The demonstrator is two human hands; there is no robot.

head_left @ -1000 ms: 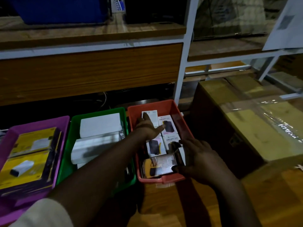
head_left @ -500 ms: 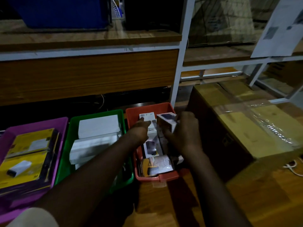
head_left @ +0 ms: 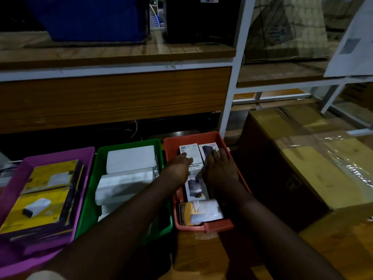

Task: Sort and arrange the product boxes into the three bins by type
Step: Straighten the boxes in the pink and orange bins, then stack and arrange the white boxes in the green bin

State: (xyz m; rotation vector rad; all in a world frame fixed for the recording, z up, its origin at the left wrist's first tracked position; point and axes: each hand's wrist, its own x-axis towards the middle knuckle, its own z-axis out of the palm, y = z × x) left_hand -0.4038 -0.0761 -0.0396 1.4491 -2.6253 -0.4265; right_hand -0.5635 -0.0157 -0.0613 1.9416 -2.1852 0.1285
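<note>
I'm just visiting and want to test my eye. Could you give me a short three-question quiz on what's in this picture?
1. True or false: both hands are in the red bin.
2. Which bin holds the yellow boxes? A) purple bin B) green bin C) red bin
3. What large thing sits right of the red bin?

Key:
1. True: the left hand and the right hand lie flat on the small boxes there.
2. A.
3. A taped carton.
</note>
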